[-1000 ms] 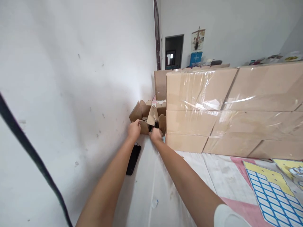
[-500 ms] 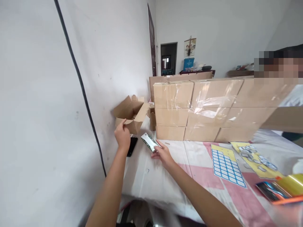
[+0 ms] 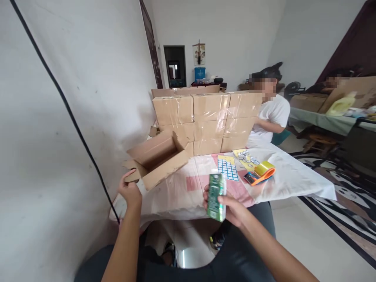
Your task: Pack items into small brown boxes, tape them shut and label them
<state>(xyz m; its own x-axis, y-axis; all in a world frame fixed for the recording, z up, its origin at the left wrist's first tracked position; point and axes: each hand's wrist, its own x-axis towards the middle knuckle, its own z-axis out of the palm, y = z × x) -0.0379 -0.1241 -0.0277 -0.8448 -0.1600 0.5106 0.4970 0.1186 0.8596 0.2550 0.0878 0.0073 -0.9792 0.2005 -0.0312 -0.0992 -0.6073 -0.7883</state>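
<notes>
My left hand [image 3: 131, 192] grips a flap at the near left corner of an open cardboard box [image 3: 164, 172]. The box is tilted over the table's left part, its flaps spread, and no contents show in the part of its inside that I see. In my right hand [image 3: 232, 207] is a small green and white carton [image 3: 216, 197], held upright in front of the table edge. My thumb lies on its near side and the fingers wrap behind it.
Taped cardboard boxes [image 3: 208, 123] form a stacked wall across the table. Right of centre lie a blue-and-white label sheet [image 3: 228, 168], a yellow sheet [image 3: 246, 158] and an orange tape dispenser [image 3: 261, 172]. A person in a white shirt [image 3: 277, 113] sits behind. A black cable [image 3: 67, 109] runs down the left wall.
My left hand has pulled the cardboard box nearer and tilted it. My right hand has brought the carton right and toward me, off the table. The view has turned right.
</notes>
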